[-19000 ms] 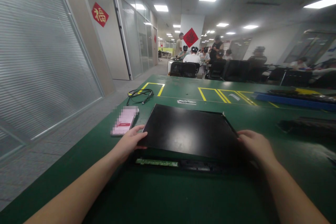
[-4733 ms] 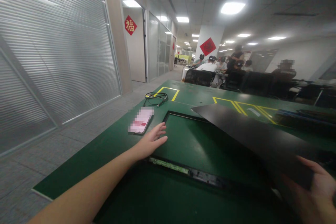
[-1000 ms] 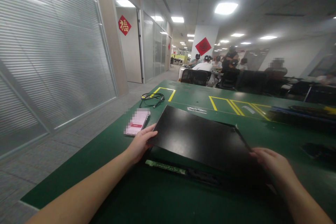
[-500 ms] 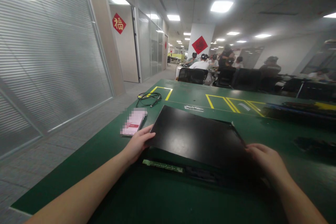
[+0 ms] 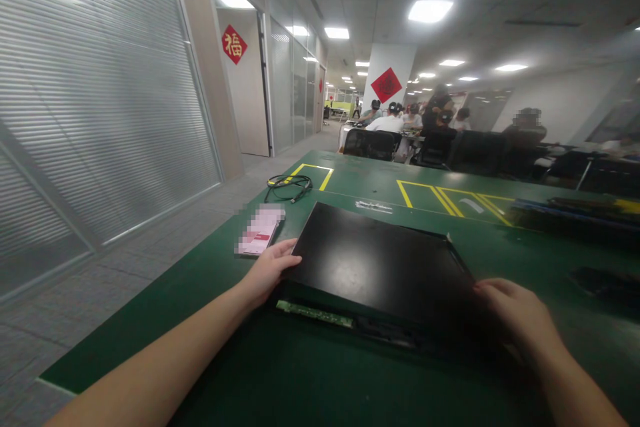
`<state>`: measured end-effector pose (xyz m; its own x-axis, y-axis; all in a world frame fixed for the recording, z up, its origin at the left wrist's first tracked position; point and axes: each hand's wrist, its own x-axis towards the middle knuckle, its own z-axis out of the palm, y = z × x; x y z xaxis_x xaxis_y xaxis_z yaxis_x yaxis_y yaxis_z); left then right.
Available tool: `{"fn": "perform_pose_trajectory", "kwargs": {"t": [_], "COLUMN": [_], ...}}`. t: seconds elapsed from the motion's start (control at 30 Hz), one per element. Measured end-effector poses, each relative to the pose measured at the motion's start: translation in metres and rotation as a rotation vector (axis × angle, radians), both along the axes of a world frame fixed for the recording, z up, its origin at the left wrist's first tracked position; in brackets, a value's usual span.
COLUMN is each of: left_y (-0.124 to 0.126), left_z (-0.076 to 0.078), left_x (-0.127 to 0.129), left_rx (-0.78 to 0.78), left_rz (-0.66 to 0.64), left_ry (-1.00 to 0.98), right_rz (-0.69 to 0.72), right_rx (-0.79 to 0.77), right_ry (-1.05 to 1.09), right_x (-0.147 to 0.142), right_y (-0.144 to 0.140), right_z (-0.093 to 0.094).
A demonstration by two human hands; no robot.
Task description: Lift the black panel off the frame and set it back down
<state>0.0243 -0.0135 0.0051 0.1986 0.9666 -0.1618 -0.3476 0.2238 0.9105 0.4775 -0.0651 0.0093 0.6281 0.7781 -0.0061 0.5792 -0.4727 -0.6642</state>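
Between my hands is a flat black display panel, its dark glossy face turned up and reflecting light. My left hand grips its left edge, thumb on top and fingers along the side. At the right edge, my right hand pinches the panel's side. A narrow green circuit board shows along the near edge, with a dark strip beside it. What lies beneath the panel is hidden.
A phone lies on the green table left of the panel, with a coiled black cable behind it. Yellow tape outlines mark the far side. Dark stacked items lie at the right. Several people sit in the background.
The whole view has shifted slightly, so things appear a little further right. Both hands keep their hold on the display panel, which looks almost unmoved on the table.
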Motion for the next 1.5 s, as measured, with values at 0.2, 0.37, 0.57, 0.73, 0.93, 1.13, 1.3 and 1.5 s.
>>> {"fn": "perform_pose_trajectory", "kwargs": {"t": [0.2, 0.37, 0.57, 0.73, 0.93, 1.13, 1.3, 1.5], "left_y": [0.001, 0.001, 0.000, 0.001, 0.002, -0.001, 0.006, 0.015], "left_z": [-0.001, -0.001, 0.001, 0.000, 0.001, 0.006, -0.003, -0.015], "left_x": [-0.001, -0.001, 0.000, -0.001, -0.003, -0.002, -0.008, -0.017], "left_rx": [-0.012, -0.006, -0.042, -0.033, -0.019, 0.040, 0.116, 0.240], "left_rz": [0.015, 0.017, 0.072, 0.053, 0.034, 0.014, 0.002, 0.139], "left_ry": [0.004, -0.007, 0.029, 0.024, 0.039, 0.019, 0.081, 0.419], "right_rz": [-0.007, 0.014, -0.024, -0.039, -0.048, -0.050, -0.082, -0.074], "right_rx": [-0.023, 0.011, 0.024, 0.032, 0.010, 0.010, 0.001, -0.017], "right_ry": [0.005, -0.031, 0.067, 0.073, 0.107, 0.109, 0.088, 0.088], "right_x": [0.004, 0.011, 0.009, 0.007, 0.010, 0.007, 0.001, 0.009], "right_y": [0.002, 0.004, 0.003, 0.003, 0.003, 0.002, 0.003, 0.005], "right_z": [-0.005, -0.012, -0.012, -0.013, -0.015, -0.013, -0.008, -0.014]}}
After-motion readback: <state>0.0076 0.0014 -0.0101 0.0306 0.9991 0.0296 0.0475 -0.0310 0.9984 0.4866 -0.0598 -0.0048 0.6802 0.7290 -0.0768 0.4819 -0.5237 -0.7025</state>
